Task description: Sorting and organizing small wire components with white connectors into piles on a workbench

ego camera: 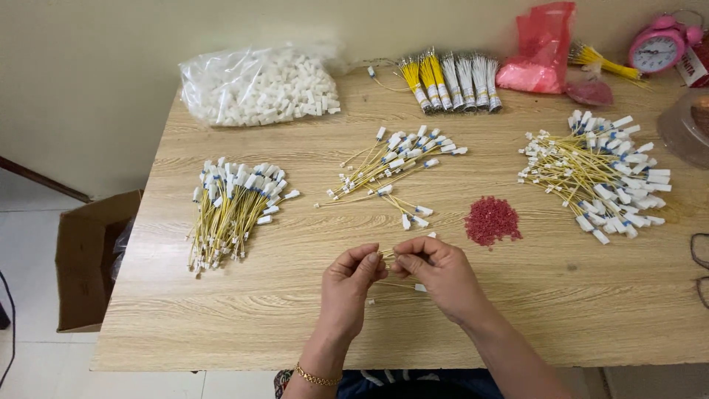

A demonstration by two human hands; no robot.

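1. A gold bracelet (317,377) is worn on the left wrist, at the near edge of the wooden table (221,310).
2. The left hand (351,282) and the right hand (442,275) are held close together above the near middle of the table, fingertips almost meeting. A thin yellow wire (387,254) is pinched between the fingertips of both hands; both grips are closed on it. Its long axis cannot be told for certain, since most of it is hidden by the fingers; a white end piece (432,235) shows just beyond the right hand.
3. Under the hands, a second wire with a white connector (419,287) is laid roughly left to right on the table.
4. Just beyond the right hand, a small heap of red beads (492,220) is seen.
5. Farther out, three heaps of yellow wires with white connectors are laid: the left heap (233,207), lined up near to far; the middle heap (391,166), slanting up to the right; the right heap (598,177), fanned out.
6. At the far edge are placed a clear bag of white parts (258,85), banded wire bundles (450,81), a red plastic bag (539,52) and a pink alarm clock (659,46).
7. A cardboard box (88,258) stands on the floor at the left.
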